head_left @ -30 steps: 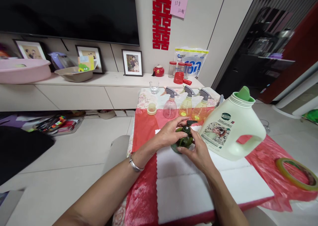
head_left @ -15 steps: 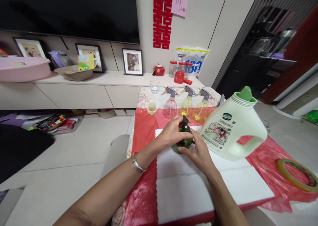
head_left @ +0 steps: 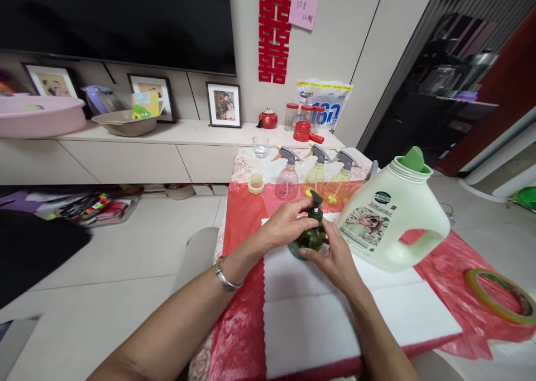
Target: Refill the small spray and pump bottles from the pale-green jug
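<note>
A small dark green pump bottle [head_left: 311,237] stands on a white cloth [head_left: 335,308] at the middle of the table. My left hand [head_left: 287,223] is closed round its black pump top [head_left: 316,201], fingers pinching the collar. My right hand [head_left: 331,253] grips the bottle's body from the near right side. A large pale green detergent jug [head_left: 391,213] with a green cap stands just right of the bottle, its handle toward me.
Three trigger spray bottles [head_left: 316,175] stand in a row behind, with a small yellowish cap [head_left: 255,184] and a drinking glass [head_left: 260,146] further back. A roll of tape [head_left: 498,293] lies on the red plastic cover [head_left: 448,263] at right. A low cabinet [head_left: 125,152] runs along the wall.
The pump head has turned between the frames, its spout swinging from pointing right to pointing away. Both hands have stayed on the bottle.
</note>
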A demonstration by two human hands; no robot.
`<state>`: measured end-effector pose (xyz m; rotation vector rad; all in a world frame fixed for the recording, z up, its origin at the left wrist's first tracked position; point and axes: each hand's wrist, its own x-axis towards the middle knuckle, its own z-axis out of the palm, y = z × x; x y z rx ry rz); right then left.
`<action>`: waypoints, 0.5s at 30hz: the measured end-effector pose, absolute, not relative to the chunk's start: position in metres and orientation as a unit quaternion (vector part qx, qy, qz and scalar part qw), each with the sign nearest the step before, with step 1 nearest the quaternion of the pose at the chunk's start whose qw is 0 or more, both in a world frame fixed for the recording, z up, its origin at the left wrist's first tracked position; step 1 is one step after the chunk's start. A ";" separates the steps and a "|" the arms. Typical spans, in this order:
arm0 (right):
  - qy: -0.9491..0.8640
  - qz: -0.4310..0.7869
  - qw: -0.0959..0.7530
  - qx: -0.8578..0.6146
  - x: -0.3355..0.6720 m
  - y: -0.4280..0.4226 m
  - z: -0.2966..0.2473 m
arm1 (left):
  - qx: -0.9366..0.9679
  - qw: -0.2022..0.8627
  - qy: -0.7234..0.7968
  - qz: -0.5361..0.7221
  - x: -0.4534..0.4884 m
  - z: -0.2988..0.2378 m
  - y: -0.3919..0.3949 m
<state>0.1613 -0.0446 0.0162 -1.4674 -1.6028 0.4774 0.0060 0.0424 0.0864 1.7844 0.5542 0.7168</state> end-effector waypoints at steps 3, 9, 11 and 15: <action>-0.645 0.190 0.438 -0.597 0.162 -0.044 0.014 | 0.745 0.532 0.237 0.326 0.005 0.089 0.043; -0.642 0.182 0.434 -0.606 0.165 -0.044 0.005 | 0.693 0.558 0.216 0.401 -0.001 0.099 0.044; -0.640 0.183 0.430 -0.610 0.166 -0.044 0.004 | 0.661 0.569 0.202 0.445 -0.005 0.105 0.043; -0.637 0.180 0.428 -0.615 0.167 -0.046 0.004 | 0.605 0.573 0.172 0.526 -0.017 0.117 0.047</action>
